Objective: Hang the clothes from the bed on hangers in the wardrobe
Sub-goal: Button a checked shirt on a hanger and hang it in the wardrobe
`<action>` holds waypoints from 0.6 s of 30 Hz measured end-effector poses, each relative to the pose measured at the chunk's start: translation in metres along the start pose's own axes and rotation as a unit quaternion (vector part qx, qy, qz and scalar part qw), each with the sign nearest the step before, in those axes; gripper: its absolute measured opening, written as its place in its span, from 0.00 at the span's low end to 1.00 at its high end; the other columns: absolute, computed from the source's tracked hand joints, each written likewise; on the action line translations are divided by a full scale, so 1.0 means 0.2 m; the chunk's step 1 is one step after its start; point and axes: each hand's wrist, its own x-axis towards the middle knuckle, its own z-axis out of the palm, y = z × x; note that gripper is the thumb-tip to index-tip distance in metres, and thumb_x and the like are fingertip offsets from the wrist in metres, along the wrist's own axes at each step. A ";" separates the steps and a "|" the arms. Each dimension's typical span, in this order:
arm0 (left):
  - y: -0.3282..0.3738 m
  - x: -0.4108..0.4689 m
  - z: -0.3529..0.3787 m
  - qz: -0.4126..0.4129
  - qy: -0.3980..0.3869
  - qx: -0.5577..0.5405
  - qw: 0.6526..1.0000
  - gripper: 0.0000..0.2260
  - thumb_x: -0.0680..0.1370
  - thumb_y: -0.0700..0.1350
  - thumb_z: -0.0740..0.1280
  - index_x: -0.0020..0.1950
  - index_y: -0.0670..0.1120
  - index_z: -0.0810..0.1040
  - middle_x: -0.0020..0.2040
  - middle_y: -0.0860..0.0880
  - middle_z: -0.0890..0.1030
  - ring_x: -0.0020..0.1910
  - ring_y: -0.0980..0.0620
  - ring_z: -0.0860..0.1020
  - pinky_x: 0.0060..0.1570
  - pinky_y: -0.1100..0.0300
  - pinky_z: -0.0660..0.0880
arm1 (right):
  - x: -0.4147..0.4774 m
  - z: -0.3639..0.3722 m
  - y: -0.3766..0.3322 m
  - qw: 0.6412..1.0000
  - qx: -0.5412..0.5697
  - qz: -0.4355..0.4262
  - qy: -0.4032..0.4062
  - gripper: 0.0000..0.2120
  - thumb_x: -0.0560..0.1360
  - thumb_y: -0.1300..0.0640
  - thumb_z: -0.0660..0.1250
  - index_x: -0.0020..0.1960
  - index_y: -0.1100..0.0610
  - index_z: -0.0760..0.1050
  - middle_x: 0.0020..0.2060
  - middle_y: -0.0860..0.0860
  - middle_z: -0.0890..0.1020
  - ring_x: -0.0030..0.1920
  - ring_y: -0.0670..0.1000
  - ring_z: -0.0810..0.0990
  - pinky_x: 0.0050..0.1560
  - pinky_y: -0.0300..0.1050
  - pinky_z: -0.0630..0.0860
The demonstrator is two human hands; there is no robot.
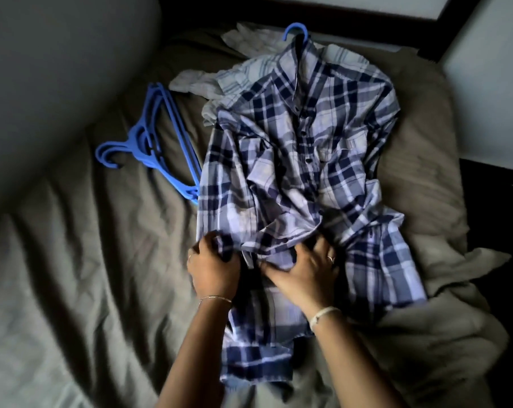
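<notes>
Creased bedsheet [87, 275], crumpled plaid shirt [293, 160]

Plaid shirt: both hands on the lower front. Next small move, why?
Probably pull the two front edges together: the left hand and right hand both grip the plaid shirt where it gapes, and the blue hanger hook shows at the collar.

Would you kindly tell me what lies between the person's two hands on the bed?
In the head view, a bunched fold of the plaid shirt lies between the left hand and the right hand.
</notes>
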 end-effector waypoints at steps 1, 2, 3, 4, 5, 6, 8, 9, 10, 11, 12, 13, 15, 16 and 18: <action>-0.02 -0.01 0.00 -0.006 -0.013 0.040 0.999 0.23 0.68 0.45 0.74 0.63 0.47 0.75 0.57 0.40 0.77 0.60 0.39 0.72 0.60 0.53 0.67 | -0.01 0.03 0.00 0.999 0.011 -0.005 0.046 0.26 0.61 0.37 0.73 0.53 0.50 0.79 0.60 0.56 0.71 0.63 0.62 0.68 0.60 0.55 0.68; -0.01 -0.02 0.01 -0.008 -0.028 0.063 0.998 0.26 0.68 0.48 0.74 0.64 0.48 0.74 0.59 0.41 0.76 0.61 0.39 0.71 0.60 0.52 0.67 | -0.01 0.07 0.00 0.996 0.026 -0.012 0.082 0.20 0.61 0.42 0.75 0.49 0.51 0.81 0.56 0.58 0.74 0.59 0.63 0.71 0.56 0.55 0.71; 0.00 -0.03 0.01 -0.009 -0.044 0.075 0.996 0.26 0.68 0.51 0.74 0.64 0.49 0.73 0.60 0.42 0.76 0.62 0.40 0.71 0.60 0.50 0.68 | -0.01 0.09 -0.01 0.995 0.031 -0.016 0.098 0.15 0.62 0.48 0.75 0.45 0.53 0.81 0.52 0.59 0.76 0.55 0.64 0.73 0.53 0.54 0.72; 0.02 -0.03 0.02 -0.007 -0.060 0.079 0.995 0.26 0.68 0.53 0.73 0.63 0.50 0.72 0.60 0.44 0.76 0.62 0.41 0.73 0.60 0.49 0.69 | 0.00 0.11 -0.02 0.994 0.038 -0.022 0.104 0.11 0.63 0.53 0.74 0.43 0.56 0.81 0.49 0.60 0.77 0.53 0.65 0.74 0.51 0.54 0.73; 0.04 -0.02 0.02 -0.004 -0.077 0.072 0.994 0.25 0.69 0.54 0.73 0.62 0.50 0.71 0.59 0.45 0.78 0.61 0.42 0.74 0.60 0.50 0.71 | 0.01 0.12 -0.02 0.993 0.053 -0.026 0.100 0.07 0.65 0.56 0.74 0.41 0.57 0.81 0.47 0.60 0.79 0.51 0.65 0.75 0.50 0.54 0.73; 0.05 -0.01 0.03 -0.003 -0.097 0.064 0.993 0.24 0.70 0.54 0.72 0.62 0.50 0.71 0.59 0.45 0.79 0.61 0.43 0.76 0.59 0.51 0.71 | 0.02 0.11 -0.02 0.992 0.077 -0.030 0.097 0.05 0.66 0.58 0.73 0.40 0.58 0.81 0.44 0.60 0.80 0.49 0.64 0.76 0.48 0.53 0.73; 0.07 0.02 0.03 0.008 -0.137 0.067 0.988 0.22 0.72 0.52 0.71 0.64 0.49 0.72 0.58 0.44 0.81 0.60 0.42 0.77 0.57 0.53 0.72 | 0.04 0.09 -0.02 0.983 0.159 -0.028 0.088 0.06 0.69 0.59 0.71 0.35 0.58 0.77 0.36 0.56 0.81 0.41 0.60 0.78 0.43 0.50 0.72; 0.08 0.04 0.03 0.020 -0.143 0.073 0.987 0.19 0.73 0.50 0.70 0.63 0.48 0.74 0.58 0.43 0.81 0.59 0.42 0.77 0.56 0.53 0.72 | 0.05 0.07 -0.01 0.972 0.221 -0.017 0.074 0.10 0.72 0.59 0.71 0.33 0.57 0.75 0.31 0.51 0.80 0.36 0.53 0.77 0.39 0.47 0.71; 0.08 0.07 0.01 0.028 -0.135 0.075 0.988 0.16 0.74 0.49 0.69 0.61 0.47 0.76 0.57 0.41 0.81 0.59 0.41 0.77 0.55 0.53 0.72 | 0.05 0.05 -0.02 0.956 0.288 -0.006 0.054 0.14 0.74 0.58 0.70 0.31 0.56 0.72 0.27 0.46 0.77 0.31 0.45 0.74 0.36 0.44 0.68; 0.09 0.09 -0.02 0.029 -0.118 0.072 0.990 0.13 0.75 0.47 0.67 0.59 0.46 0.78 0.56 0.40 0.81 0.58 0.40 0.77 0.53 0.53 0.72 | 0.04 0.02 -0.03 0.934 0.356 0.003 0.035 0.16 0.76 0.58 0.69 0.31 0.55 0.70 0.24 0.44 0.73 0.28 0.41 0.68 0.35 0.43 0.66; 0.09 0.12 -0.05 0.023 -0.094 0.063 0.993 0.12 0.76 0.45 0.66 0.57 0.44 0.79 0.56 0.39 0.81 0.57 0.38 0.77 0.52 0.53 0.72 | 0.04 -0.01 -0.05 0.906 0.423 0.010 0.020 0.17 0.77 0.57 0.67 0.31 0.55 0.69 0.23 0.42 0.71 0.28 0.40 0.66 0.34 0.41 0.65; 0.10 0.14 -0.09 0.017 -0.063 0.047 0.997 0.11 0.77 0.44 0.65 0.57 0.42 0.79 0.55 0.37 0.81 0.56 0.37 0.77 0.51 0.52 0.72 | 0.04 -0.03 -0.07 0.872 0.489 0.018 0.004 0.15 0.78 0.56 0.66 0.33 0.55 0.71 0.26 0.43 0.71 0.31 0.41 0.66 0.35 0.40 0.65; 0.13 0.19 -0.18 -0.002 0.016 0.007 1.000 0.10 0.79 0.44 0.63 0.56 0.40 0.77 0.54 0.36 0.81 0.55 0.36 0.77 0.49 0.50 0.71 | 0.04 -0.06 -0.14 0.806 0.588 0.049 -0.048 0.10 0.79 0.56 0.65 0.40 0.58 0.76 0.35 0.52 0.75 0.39 0.47 0.72 0.42 0.42 0.69; 0.15 0.21 -0.23 -0.016 0.060 -0.013 0.998 0.11 0.80 0.46 0.61 0.56 0.41 0.76 0.54 0.36 0.81 0.55 0.36 0.77 0.50 0.50 0.71 | 0.05 -0.07 -0.18 0.772 0.627 0.057 -0.085 0.08 0.78 0.56 0.65 0.44 0.60 0.78 0.41 0.55 0.78 0.43 0.50 0.75 0.48 0.45 0.72; 0.19 0.26 -0.33 -0.039 0.133 -0.051 0.989 0.12 0.81 0.49 0.59 0.58 0.42 0.73 0.56 0.39 0.80 0.56 0.38 0.77 0.51 0.51 0.71 | 0.05 -0.09 -0.24 0.707 0.687 0.063 -0.154 0.12 0.75 0.57 0.66 0.55 0.62 0.78 0.51 0.60 0.80 0.51 0.55 0.78 0.58 0.52 0.73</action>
